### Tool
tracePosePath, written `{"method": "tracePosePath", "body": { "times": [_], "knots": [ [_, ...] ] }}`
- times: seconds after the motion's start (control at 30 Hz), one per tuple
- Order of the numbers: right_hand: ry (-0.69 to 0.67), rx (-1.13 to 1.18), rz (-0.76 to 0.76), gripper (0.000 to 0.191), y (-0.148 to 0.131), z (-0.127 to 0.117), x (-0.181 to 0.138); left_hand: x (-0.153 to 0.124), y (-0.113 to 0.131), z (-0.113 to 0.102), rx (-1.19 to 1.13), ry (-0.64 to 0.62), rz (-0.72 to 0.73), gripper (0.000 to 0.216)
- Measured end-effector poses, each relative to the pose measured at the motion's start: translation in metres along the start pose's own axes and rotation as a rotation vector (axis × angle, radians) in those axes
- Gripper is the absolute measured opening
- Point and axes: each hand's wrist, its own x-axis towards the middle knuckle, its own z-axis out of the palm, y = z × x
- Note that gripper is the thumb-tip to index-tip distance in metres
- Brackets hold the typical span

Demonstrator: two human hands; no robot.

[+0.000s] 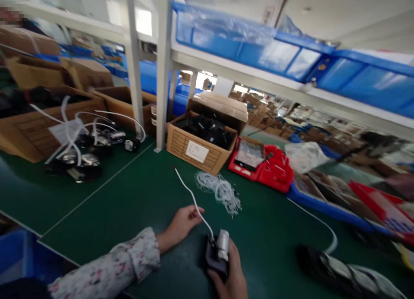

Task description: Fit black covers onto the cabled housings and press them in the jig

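My right hand [231,273] is closed around a small black housing [211,256] with a silver metal cylinder [223,243] on its side. From the top of the housing a white cable [190,191] runs up and to the left, ending in a thin dark tip above the green table. My left hand [185,223] is at the cable's lower half, fingers curled and fingertips against it. Just beyond lies a loose bunch of thin clear-white ties or strands [221,191]. Part of the right hand is cut off by the frame's lower edge.
A cardboard box of black parts [202,148] stands behind, beside red bins [258,165]. Similar cabled units [80,156] are piled at left; a dark, blurred bundle [343,269] lies at right. A white shelf post [163,74] and blue bins [239,44] rise above.
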Motion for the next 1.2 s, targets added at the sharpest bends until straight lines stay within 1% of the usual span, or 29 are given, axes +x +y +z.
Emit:
{"method": "tracePosePath", "body": {
  "times": [0.07,0.13,0.2,0.27,0.33,0.43,0.53,0.67,0.73,0.83,0.97,1.03,1.1,1.2],
  "knots": [
    [-0.014,-0.022,-0.011,0.067,0.012,0.005,0.001,-0.017,-0.005,-0.003,-0.042,0.008,-0.011,0.016],
    [-0.028,-0.032,-0.013,0.070,0.018,0.007,0.001,-0.031,-0.005,-0.002,-0.021,0.080,0.128,0.013],
    [-0.027,-0.032,-0.017,0.071,0.018,0.008,0.001,-0.042,-0.004,0.003,0.058,0.109,0.331,0.012],
    [-0.012,-0.019,-0.030,0.071,0.016,0.008,0.001,-0.051,-0.005,0.009,0.162,0.071,0.501,0.012],
    [0.008,0.017,-0.035,0.071,0.015,0.007,0.000,-0.054,-0.009,0.015,0.266,0.011,0.591,0.011],
    [-0.005,0.135,0.039,0.078,0.017,0.003,-0.001,-0.053,-0.016,0.018,0.396,-0.059,0.600,0.012],
    [-0.083,0.220,0.112,0.081,0.019,-0.006,0.000,-0.051,-0.017,0.018,0.427,-0.088,0.599,0.013],
    [-0.175,0.272,0.079,0.075,0.020,-0.022,0.004,-0.050,-0.013,0.020,0.409,-0.062,0.637,0.012],
    [-0.243,0.336,0.070,0.069,0.020,-0.030,0.006,-0.050,-0.012,0.021,0.428,-0.065,0.627,0.011],
    [-0.334,0.438,0.061,0.062,0.023,-0.038,0.010,-0.048,-0.013,0.021,0.448,-0.099,0.574,0.009],
    [-0.374,0.501,0.069,0.057,0.029,-0.043,0.013,-0.044,-0.011,0.021,0.410,-0.129,0.495,0.008],
    [-0.383,0.506,0.076,0.058,0.031,-0.043,0.013,-0.042,-0.009,0.022,0.385,-0.137,0.457,0.011],
    [-0.398,0.512,0.075,0.064,0.032,-0.043,0.013,-0.041,-0.008,0.024,0.375,-0.148,0.373,0.016],
    [-0.387,0.476,0.077,0.080,0.026,-0.041,0.013,-0.042,-0.007,0.026,0.344,-0.156,0.124,0.024]
  ]
}}
